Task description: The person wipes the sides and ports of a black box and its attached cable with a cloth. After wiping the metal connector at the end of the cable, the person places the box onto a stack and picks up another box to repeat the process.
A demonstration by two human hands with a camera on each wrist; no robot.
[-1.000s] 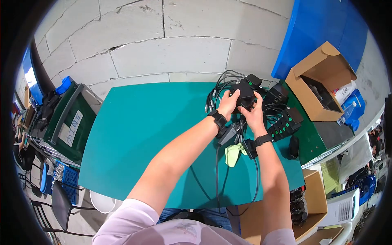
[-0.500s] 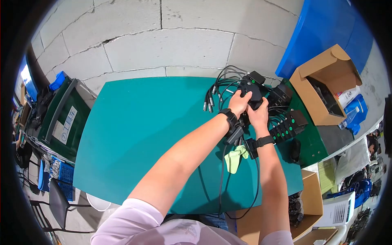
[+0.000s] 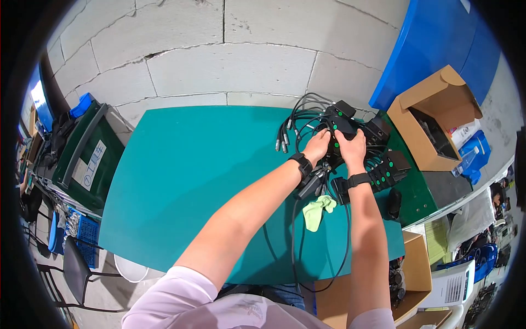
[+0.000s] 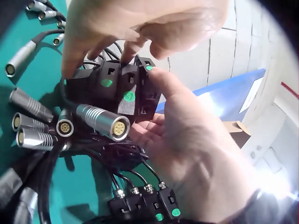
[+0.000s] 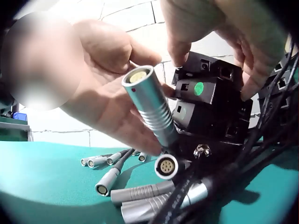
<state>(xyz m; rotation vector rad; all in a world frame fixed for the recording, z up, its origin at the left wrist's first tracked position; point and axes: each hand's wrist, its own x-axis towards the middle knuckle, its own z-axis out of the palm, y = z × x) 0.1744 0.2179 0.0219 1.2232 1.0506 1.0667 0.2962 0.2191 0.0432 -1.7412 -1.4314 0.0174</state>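
A stack of black box-shaped modules (image 4: 122, 88) with square ports and green dots sits between both hands at the back right of the table. My left hand (image 3: 316, 147) grips its left side, fingertips over its edge in the left wrist view. From the right, my right hand (image 3: 353, 147) holds the stack between thumb and fingers, as the right wrist view shows. Metal round cable connectors (image 5: 152, 112) stand in front of the stack. A second row of black modules (image 3: 390, 170) with green dots lies to the right of my right wrist.
Black cables with silver plugs (image 3: 282, 140) spread left of the stack on the green table (image 3: 208, 175). A light green cloth (image 3: 315, 214) lies nearer me. An open cardboard box (image 3: 430, 123) stands at the right, and a brick wall (image 3: 263, 68) rises behind.
The stack has turned in the hands, so its green-dotted side now faces me. My right thumb has shifted up onto that side. The head view has shifted slightly.
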